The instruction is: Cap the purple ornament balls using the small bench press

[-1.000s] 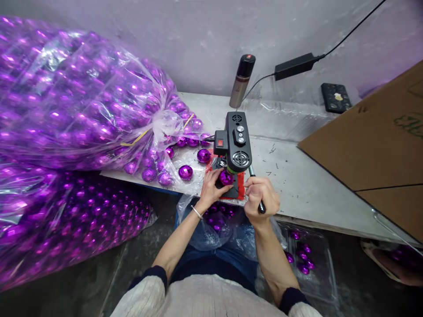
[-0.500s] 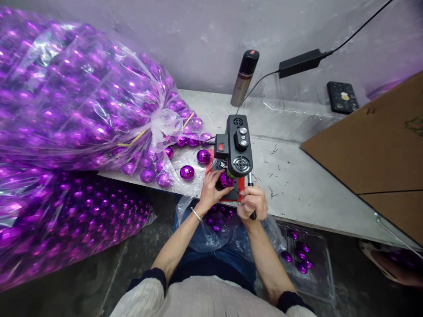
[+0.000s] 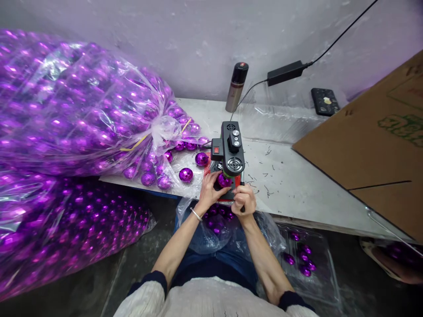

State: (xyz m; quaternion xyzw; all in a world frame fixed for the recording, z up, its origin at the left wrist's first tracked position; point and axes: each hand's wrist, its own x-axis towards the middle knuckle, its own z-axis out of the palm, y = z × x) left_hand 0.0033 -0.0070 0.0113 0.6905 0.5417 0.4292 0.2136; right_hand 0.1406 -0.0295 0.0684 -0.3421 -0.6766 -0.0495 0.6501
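Observation:
A shiny purple faceted ball (image 3: 224, 180) sits under the head of a small black bench press machine (image 3: 233, 149) with round vents and a red switch. My left hand (image 3: 209, 192) has its thumb and fingers closed around the ball from the left, steadying it. My right hand (image 3: 244, 199) is wrapped round the black lever handle (image 3: 243, 208) at the machine's right side. Beneath both hands lies a red mat (image 3: 207, 171) under the dark base. Two more purple balls, one loose ball (image 3: 186, 175) and one nearer ball (image 3: 202, 159), rest to the left.
Big clear bags (image 3: 82, 110) of purple balls fill the left side. A spray can (image 3: 236, 87), power adapter (image 3: 285, 73) and dark phone-like case (image 3: 325, 101) are at the back. A cardboard box (image 3: 370, 154) stands right; a clear tub (image 3: 325, 264) holds several balls below.
The camera view has shifted slightly. My right hand, on the lever handle, has come a little closer to my left hand. My left hand stays on the ball.

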